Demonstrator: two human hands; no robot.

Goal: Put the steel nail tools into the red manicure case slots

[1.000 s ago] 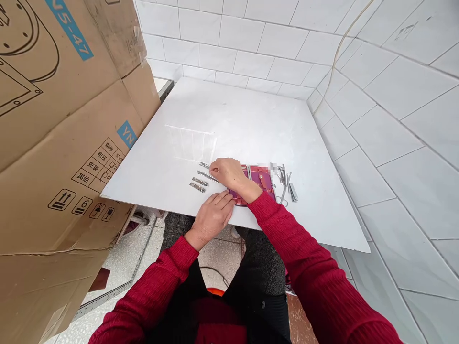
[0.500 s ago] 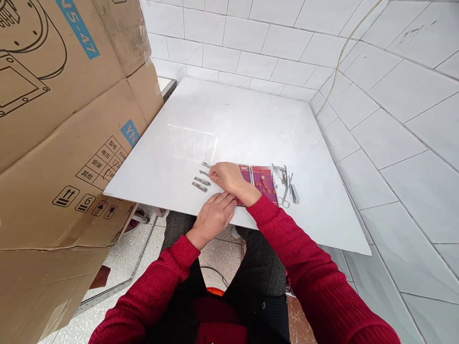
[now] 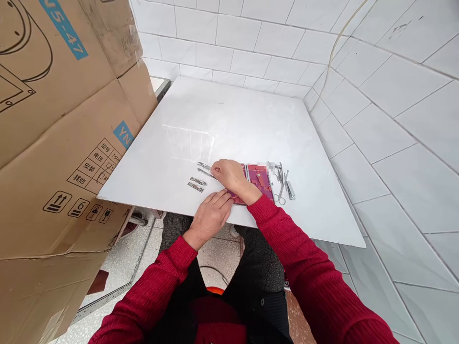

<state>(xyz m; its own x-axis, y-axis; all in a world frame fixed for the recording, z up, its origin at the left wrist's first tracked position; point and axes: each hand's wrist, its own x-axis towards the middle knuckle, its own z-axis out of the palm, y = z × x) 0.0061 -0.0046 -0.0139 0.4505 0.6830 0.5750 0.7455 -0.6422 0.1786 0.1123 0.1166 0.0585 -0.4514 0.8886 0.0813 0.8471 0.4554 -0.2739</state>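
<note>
Clippers (image 3: 290, 190) and scissors (image 3: 282, 189) already out, left hand (image 3: 212, 213) loosely resting on the open case (image 3: 264, 182), can't tell right hand's (image 3: 231, 175) grip or what's left.

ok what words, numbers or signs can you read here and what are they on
On the large brown cardboard box:
"5-47", blue upper stripe, start cut off
"YN", blue lower label
"型号", black printed grid
"电压", grid
"安装", grid
"其他", grid
"550", grid, rest unclear
"6", black stacking sign
Black arrow, umbrella, glass signs
Handwriting: too blurred
</note>
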